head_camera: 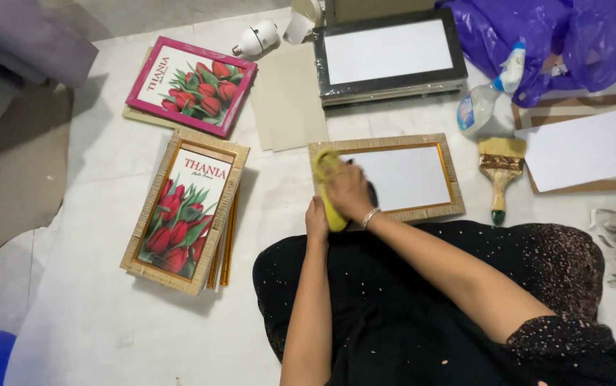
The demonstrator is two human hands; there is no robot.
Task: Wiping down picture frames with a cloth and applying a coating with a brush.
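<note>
Gold-edged rectangular picture frame with a pale blank centre [408, 179] lies flat on the white floor covering [93, 314], its near long edge just in front of the person's black-clad lap. Right hand [348, 191] presses, fingers curled closed, on a yellow cleaning cloth [328, 187] over the frame's left end; the cloth drapes across the left rail and hangs past the near edge. Left hand [316, 216] rests against the frame's near-left corner, touching the cloth's lower end; whether its fingers grip the cloth cannot be told. To the right of the hands, most of the pale centre is uncovered. Further right, just beyond the frame's short edge, lie a wooden-handled flat paintbrush [500, 168] and a white spray bottle with a blue nozzle [485, 100]. Beyond the hands sits a black-framed blank panel [388, 53]. To the left, separated by a strip of bare covering, lies a stack of gold frames topped by a red tulip print [185, 209], with a pink-bordered tulip print [192, 84] further off.
</note>
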